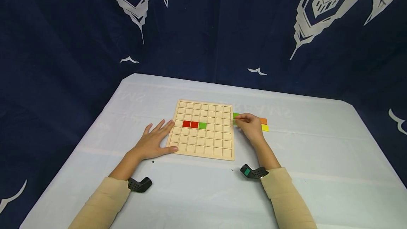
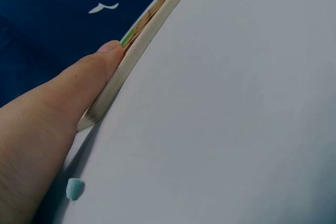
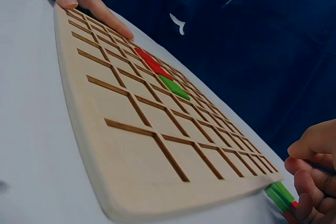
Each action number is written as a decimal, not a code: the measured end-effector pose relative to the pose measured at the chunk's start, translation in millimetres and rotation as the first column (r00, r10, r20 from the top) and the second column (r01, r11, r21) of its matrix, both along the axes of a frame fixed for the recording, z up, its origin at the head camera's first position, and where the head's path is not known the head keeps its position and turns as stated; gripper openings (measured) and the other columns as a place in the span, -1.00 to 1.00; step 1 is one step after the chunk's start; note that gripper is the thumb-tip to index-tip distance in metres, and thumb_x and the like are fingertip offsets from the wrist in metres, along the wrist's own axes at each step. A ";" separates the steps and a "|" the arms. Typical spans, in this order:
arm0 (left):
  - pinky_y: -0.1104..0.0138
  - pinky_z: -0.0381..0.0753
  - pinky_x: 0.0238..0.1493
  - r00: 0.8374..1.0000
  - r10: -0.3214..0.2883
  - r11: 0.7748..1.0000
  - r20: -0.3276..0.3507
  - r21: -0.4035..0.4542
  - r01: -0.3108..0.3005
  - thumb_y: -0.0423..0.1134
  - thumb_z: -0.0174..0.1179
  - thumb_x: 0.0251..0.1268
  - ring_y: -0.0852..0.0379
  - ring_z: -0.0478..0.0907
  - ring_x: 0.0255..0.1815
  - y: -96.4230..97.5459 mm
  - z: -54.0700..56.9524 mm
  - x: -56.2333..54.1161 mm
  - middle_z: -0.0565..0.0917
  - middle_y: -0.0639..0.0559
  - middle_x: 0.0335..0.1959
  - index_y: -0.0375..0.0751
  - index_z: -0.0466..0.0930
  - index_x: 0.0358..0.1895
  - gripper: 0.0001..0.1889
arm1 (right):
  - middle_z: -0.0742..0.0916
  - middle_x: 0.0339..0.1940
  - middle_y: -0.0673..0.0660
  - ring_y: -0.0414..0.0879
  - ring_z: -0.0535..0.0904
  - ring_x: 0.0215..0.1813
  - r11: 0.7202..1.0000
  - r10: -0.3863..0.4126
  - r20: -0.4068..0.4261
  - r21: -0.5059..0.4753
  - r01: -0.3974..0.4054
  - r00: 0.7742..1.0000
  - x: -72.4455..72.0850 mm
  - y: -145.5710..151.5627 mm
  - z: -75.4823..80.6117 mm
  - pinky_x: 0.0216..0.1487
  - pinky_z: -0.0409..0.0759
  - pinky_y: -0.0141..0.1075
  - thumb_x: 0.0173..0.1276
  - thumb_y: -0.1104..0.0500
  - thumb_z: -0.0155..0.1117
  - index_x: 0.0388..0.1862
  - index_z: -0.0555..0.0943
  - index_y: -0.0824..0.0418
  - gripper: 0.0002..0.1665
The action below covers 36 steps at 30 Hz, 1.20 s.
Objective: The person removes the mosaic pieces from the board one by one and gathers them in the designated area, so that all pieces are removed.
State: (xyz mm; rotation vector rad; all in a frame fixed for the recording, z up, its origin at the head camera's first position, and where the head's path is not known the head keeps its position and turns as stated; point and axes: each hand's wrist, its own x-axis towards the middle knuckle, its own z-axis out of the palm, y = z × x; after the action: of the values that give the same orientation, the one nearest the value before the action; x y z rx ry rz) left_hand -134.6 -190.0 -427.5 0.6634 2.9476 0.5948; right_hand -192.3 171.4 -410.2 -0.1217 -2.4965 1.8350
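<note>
A square wooden grid board (image 1: pixel 219 144) lies on the table, with two red tiles (image 1: pixel 190 124) and a green tile (image 1: pixel 202 125) side by side in one row. My left hand (image 1: pixel 154 142) rests at the board's left edge, fingers spread, its thumb (image 2: pixel 100 61) on the near left corner. Off the right edge, my right hand (image 1: pixel 249 126) has its thumb and fingertips drawn close together over the loose green tiles (image 3: pixel 281 196). I cannot tell whether a tile is between those fingertips. Part of the loose tiles is hidden under this hand.
Orange (image 1: pixel 263 121) and yellow tiles (image 1: pixel 265 128) show to the right of my right hand. A white cloth covers the table (image 1: pixel 190 193). A dark blue curtain (image 1: pixel 203 38) with white prints hangs behind it. Small dark specks (image 1: pixel 153 162) lie near the board.
</note>
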 end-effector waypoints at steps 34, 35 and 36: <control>-0.17 -0.32 0.42 1.000 0.008 1.000 0.000 -0.007 -0.008 0.41 0.11 0.15 -0.04 -0.17 0.58 0.9 -0.5 -1.7 0.03 0.05 0.57 -0.10 -0.03 0.57 0.04 | 0.66 -0.41 0.05 -0.10 0.48 -0.38 0.926 0.312 -0.102 0.255 -0.278 0.945 1.8 -75.5 -7.4 -0.33 0.44 -0.32 0.22 0.23 0.40 -0.22 0.69 0.27 -0.83; -0.17 -0.31 0.42 1.000 0.009 1.000 -0.001 -0.004 -0.009 0.41 0.11 0.15 -0.04 -0.17 0.58 0.5 -0.4 -1.5 0.03 0.04 0.57 -0.10 -0.02 0.57 0.04 | 0.65 -0.41 0.05 -0.09 0.47 -0.38 0.924 0.316 -0.100 0.258 -0.282 0.943 2.1 -76.1 -7.7 -0.33 0.43 -0.32 0.22 0.23 0.40 -0.22 0.69 0.27 -0.82; -0.17 -0.31 0.42 1.000 0.008 1.000 0.000 -0.002 -0.008 0.41 0.11 0.15 -0.04 -0.17 0.58 0.3 -0.3 -1.3 0.03 0.04 0.57 -0.10 -0.02 0.57 0.04 | 0.64 -0.41 0.05 -0.09 0.46 -0.38 0.921 0.321 -0.098 0.263 -0.286 0.942 2.4 -76.4 -8.1 -0.33 0.43 -0.31 0.21 0.23 0.40 -0.21 0.69 0.27 -0.82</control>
State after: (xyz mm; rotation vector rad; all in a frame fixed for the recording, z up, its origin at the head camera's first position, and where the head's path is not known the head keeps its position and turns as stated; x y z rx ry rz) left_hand -136.0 -189.6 -427.8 0.6522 2.9515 0.5918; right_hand -189.9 94.9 -418.4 0.4124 -2.7348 1.5350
